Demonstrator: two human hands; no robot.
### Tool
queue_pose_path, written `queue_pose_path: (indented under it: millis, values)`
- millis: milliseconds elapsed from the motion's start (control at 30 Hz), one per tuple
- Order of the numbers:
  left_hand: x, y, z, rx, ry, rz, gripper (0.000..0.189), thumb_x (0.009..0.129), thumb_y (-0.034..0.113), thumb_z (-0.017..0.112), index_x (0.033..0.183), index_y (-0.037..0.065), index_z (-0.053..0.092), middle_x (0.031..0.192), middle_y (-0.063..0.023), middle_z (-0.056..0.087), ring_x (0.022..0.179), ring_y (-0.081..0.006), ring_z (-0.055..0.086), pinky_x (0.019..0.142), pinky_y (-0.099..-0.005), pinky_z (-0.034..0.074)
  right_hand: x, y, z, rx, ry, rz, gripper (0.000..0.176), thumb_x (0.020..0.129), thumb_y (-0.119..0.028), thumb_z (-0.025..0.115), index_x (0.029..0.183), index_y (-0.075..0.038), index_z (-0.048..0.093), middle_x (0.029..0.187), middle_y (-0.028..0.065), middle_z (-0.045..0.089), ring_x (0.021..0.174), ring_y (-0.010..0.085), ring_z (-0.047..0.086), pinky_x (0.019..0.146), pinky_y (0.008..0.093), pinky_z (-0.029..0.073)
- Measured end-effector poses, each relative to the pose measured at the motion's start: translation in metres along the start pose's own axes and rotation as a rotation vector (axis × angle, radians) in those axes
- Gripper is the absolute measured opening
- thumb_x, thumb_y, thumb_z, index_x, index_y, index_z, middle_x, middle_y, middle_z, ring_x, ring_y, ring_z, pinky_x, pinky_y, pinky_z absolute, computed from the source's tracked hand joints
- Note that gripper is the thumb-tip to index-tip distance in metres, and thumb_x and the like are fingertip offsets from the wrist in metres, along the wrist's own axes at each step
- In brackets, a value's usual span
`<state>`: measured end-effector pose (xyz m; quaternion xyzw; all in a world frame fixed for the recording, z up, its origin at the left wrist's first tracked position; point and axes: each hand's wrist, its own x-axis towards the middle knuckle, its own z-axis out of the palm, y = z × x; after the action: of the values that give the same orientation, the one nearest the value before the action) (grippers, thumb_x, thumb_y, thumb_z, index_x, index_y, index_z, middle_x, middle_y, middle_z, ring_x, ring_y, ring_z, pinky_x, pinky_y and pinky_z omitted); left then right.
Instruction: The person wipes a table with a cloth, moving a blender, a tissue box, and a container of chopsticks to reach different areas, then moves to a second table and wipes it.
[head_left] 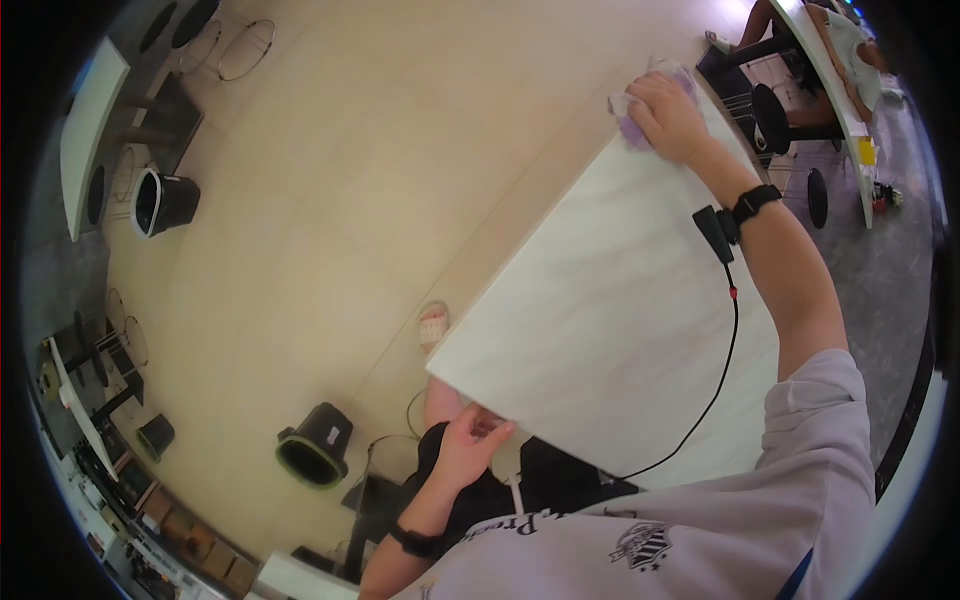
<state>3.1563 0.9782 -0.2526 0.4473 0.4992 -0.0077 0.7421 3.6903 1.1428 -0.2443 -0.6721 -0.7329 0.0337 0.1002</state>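
Observation:
My right hand (pixel 665 112) is pressed down on a crumpled white and purple cloth (pixel 634 132) at the far corner of the white table (pixel 570 300). Its fingers are bent over the cloth. Closer to my body, my left hand (pixel 474 440) is at the near edge of the table, fingers curled and thumb against the edge; part of the fingers is hidden. A black device (pixel 714 234) sits by the band on my right wrist, and its black cable (pixel 734 340) runs across the tabletop towards my body.
A black bin (pixel 315 445) lies within view on the floor at lower left, with another bin (pixel 167 203) further off. Other tables with stools line the left side. A person (pixel 850 60) sits at a table at upper right. My foot in a sandal (pixel 433 325) shows beside the table.

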Motion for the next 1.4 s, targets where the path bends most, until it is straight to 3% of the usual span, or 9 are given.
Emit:
queue_pose_path:
  millis: [167,567,700,767,867,1033,1200,1300,1400]
  values:
    - [-0.004,-0.011,-0.034,-0.179,0.057,0.091,0.040,0.095,0.008,0.070,0.132,0.003,0.056,0.111,-0.0061,0.069,0.088,-0.0095,0.062,0.080,-0.0243,0.050,-0.017,-0.125,0.023,0.054,-0.002,0.037,0.028,0.086,-0.025,0.058,0.098,-0.001,0.068,0.101,0.0166,0.068,0.105,0.0346,0.060,0.098,0.0447,0.045]
    - [-0.044,0.046,-0.131,-0.024,0.395,0.082,0.025,0.102,0.011,0.053,0.126,0.003,0.057,0.106,-0.0069,0.070,0.086,-0.0122,0.063,0.080,-0.0272,0.047,-0.063,-0.415,0.073,0.304,-0.118,0.030,0.026,0.081,-0.031,0.062,0.082,-0.005,0.068,0.085,0.0061,0.067,0.097,0.0246,0.060,0.104,0.0401,0.040]
    - [-0.025,0.077,-0.154,0.148,0.303,0.209,0.025,0.101,0.011,0.053,0.125,0.003,0.057,0.106,-0.0067,0.071,0.085,-0.0121,0.063,0.079,-0.0268,0.048,-0.074,-0.425,0.073,0.130,-0.160,0.013,0.029,0.085,-0.026,0.061,0.100,-0.003,0.069,0.108,0.0074,0.068,0.115,0.0251,0.058,0.112,0.0405,0.036]
    - [-0.006,0.092,-0.164,0.201,0.266,0.248,0.024,0.101,0.010,0.053,0.124,0.003,0.057,0.105,-0.0066,0.071,0.085,-0.0119,0.063,0.078,-0.0267,0.048,-0.082,-0.423,0.079,-0.038,0.098,0.068,0.045,0.087,-0.020,0.058,0.128,-0.001,0.061,0.141,0.0103,0.057,0.137,0.0261,0.047,0.120,0.0424,0.029]
    - [0.009,0.114,-0.169,0.260,0.219,0.274,0.024,0.100,0.011,0.054,0.123,0.004,0.058,0.104,-0.0066,0.071,0.083,-0.0122,0.064,0.077,-0.0271,0.048,-0.097,-0.433,0.076,-0.177,0.038,0.210,0.060,0.089,-0.018,0.056,0.145,0.001,0.047,0.159,0.0126,0.040,0.150,0.0269,0.033,0.125,0.0429,0.023]
    - [0.001,0.144,-0.160,0.412,0.148,0.302,0.026,0.099,0.014,0.057,0.123,0.004,0.058,0.103,-0.0064,0.070,0.083,-0.0129,0.064,0.076,-0.0273,0.048,-0.159,-0.437,0.071,-0.048,0.095,0.413,0.060,0.090,-0.019,0.053,0.146,0.001,0.046,0.157,0.0140,0.041,0.150,0.0268,0.034,0.124,0.0415,0.026]
    - [0.022,0.122,-0.167,0.612,0.115,0.272,0.027,0.096,0.016,0.062,0.120,0.003,0.060,0.101,-0.0069,0.069,0.082,-0.0134,0.064,0.071,-0.0276,0.050,-0.265,-0.433,0.058,-0.230,0.115,0.544,0.057,0.092,-0.021,0.051,0.144,0.001,0.048,0.155,0.0139,0.045,0.147,0.0263,0.039,0.122,0.0408,0.030]
    - [0.039,0.100,-0.174,0.768,0.069,0.198,0.026,0.094,0.012,0.064,0.117,0.002,0.061,0.099,-0.0082,0.067,0.082,-0.0147,0.064,0.064,-0.0268,0.051,-0.354,-0.422,0.051,-0.037,0.131,0.670,0.053,0.093,-0.021,0.050,0.142,-0.002,0.051,0.154,0.0134,0.047,0.145,0.0256,0.043,0.120,0.0404,0.033]
    - [0.036,0.090,-0.175,0.957,0.054,0.171,0.026,0.093,0.009,0.061,0.117,0.001,0.060,0.098,-0.0100,0.068,0.077,-0.0167,0.065,0.060,-0.0278,0.051,-0.447,-0.414,0.052,-0.215,0.240,0.601,0.049,0.094,-0.019,0.049,0.141,-0.004,0.053,0.155,0.0124,0.047,0.144,0.0237,0.044,0.119,0.0390,0.036]
